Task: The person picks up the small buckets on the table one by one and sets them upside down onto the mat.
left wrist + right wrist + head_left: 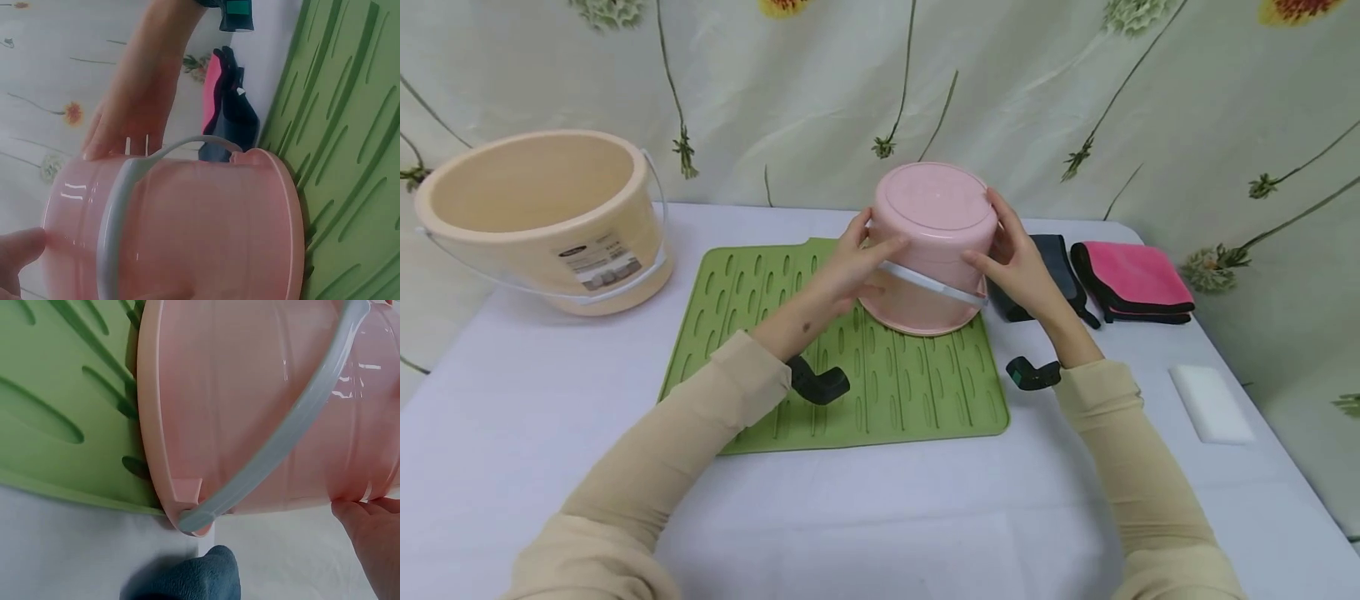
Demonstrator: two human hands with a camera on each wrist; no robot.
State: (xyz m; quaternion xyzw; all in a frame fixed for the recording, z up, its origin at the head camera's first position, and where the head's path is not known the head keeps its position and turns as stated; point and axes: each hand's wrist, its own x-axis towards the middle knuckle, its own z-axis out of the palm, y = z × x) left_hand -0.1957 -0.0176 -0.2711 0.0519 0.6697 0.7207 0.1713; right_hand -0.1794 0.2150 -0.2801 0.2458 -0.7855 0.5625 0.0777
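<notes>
A small pink bucket (928, 237) stands upside down at the back right of a green ribbed drying mat (820, 392), its rim down on the mat. Its pale grey handle (284, 434) hangs across the front side. My left hand (853, 262) grips the bucket's left side, thumb toward the front near the base. On the opposite side my right hand (1018, 258) holds it, thumb in front and fingers around the upper right. In the left wrist view, the bucket's wall (200, 219) fills the lower part, with its rim right at the mat.
A large beige bucket (610, 262) stands upright at the back left, its handle down. Right of the mat lie a folded dark cloth (1054, 262) and a folded pink cloth (1138, 275) with black edging. A white sponge-like block (1210, 404) is near the right edge.
</notes>
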